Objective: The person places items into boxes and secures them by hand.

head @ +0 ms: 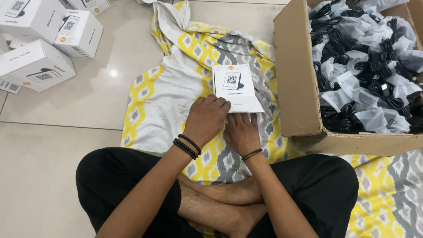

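Crossed legs [220, 198] below — both hands [224, 125] pressed, fingers curled, on white box [235, 88].

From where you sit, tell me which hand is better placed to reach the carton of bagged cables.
Probably the right hand. The cardboard carton of bagged black cables stands on that side, nearer it than the left hand. Both hands rest on the small white box.

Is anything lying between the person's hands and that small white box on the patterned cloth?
Nothing visible does. The left hand and the right hand both already touch the near edge of the small white box, which lies on the patterned cloth. The cardboard carton stands off to the side.
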